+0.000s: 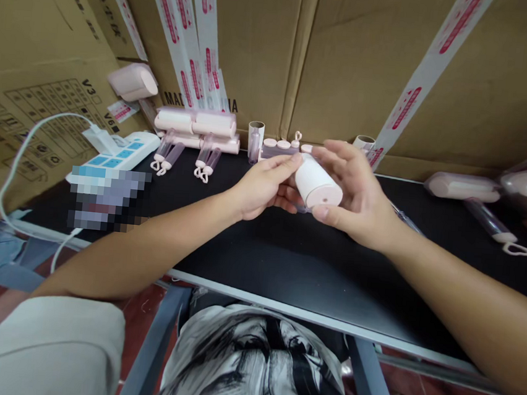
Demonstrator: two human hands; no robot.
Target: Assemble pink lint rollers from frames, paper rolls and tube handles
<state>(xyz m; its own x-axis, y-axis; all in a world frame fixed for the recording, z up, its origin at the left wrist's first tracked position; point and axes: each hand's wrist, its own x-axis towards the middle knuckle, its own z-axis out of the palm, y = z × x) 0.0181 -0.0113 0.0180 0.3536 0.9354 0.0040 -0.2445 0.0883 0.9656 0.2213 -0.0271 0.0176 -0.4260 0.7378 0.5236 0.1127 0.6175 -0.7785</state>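
In the middle of the head view, a lint roller (317, 179) with a white paper roll and a pale pink end cap is held above the black table. My left hand (272, 183) is closed on its far left end, thumb on top. My right hand (357, 197) is curved beside the roll, fingers apart and slightly blurred. The thumb tip is close to the end cap; whether it touches cannot be seen. A bit of clear plastic shows under the roll, but its lower side is mostly hidden by my fingers.
Pink lint rollers (196, 126) with heart-ended handles lie at the back left; more parts (277, 151) stand behind my hands. Other lint rollers (463, 187) lie right. A white power strip (116, 157) sits left. Large cardboard boxes (351, 63) wall the table's back.
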